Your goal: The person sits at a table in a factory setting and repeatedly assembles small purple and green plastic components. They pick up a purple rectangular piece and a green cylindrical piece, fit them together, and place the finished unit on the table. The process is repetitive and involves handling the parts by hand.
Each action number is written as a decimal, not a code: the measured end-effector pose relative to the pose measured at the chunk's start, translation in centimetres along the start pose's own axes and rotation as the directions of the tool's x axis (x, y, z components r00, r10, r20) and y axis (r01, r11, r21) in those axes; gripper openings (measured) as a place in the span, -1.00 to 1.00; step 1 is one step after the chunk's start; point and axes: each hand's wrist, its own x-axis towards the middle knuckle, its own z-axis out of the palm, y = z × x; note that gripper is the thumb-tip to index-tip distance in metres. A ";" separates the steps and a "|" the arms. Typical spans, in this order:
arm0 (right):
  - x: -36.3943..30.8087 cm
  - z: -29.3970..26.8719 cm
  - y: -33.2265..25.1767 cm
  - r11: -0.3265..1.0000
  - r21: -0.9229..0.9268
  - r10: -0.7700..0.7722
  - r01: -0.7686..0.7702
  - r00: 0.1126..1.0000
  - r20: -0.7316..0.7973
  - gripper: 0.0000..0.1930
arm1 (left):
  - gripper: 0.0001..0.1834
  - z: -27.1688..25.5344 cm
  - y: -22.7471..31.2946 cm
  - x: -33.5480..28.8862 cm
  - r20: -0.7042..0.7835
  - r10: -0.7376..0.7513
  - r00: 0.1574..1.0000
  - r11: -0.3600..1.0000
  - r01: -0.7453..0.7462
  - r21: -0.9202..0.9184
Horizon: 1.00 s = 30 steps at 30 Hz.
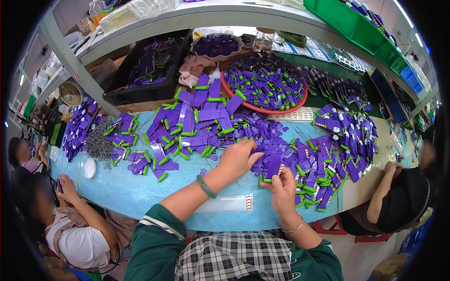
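My right hand (282, 194) is closed, thumb and fingers pinching a flat purple piece with a green end (272, 169); a red-and-white striped strip shows by the fingertips. My left hand (236, 161) reaches over the edge of a heap of small flat purple pieces (269, 132), fingers curled down. What its fingertips hold, if anything, cannot be made out. To the left lies a large pile of purple pieces with green ends (190, 124). More such pieces, some with striped strips, are piled on the right (318, 168). A whitish sheet with a striped end (225, 203) lies before me.
Behind the piles stand a red round basket (306, 99) full of purple-green pieces, a black tray (110, 96) and a scalloped bowl (217, 57). A shelf (187, 21) spans above. A white lid (90, 167) and grey wire bits (98, 140) lie left. People sit on both sides.
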 end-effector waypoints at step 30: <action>-1.4 0.4 -2.7 0.885 -0.465 0.298 -0.014 0.784 0.544 -0.61 | -0.86 -2.5 2.1 -13.3 0.482 -0.374 0.792 0.443 0.609 -0.658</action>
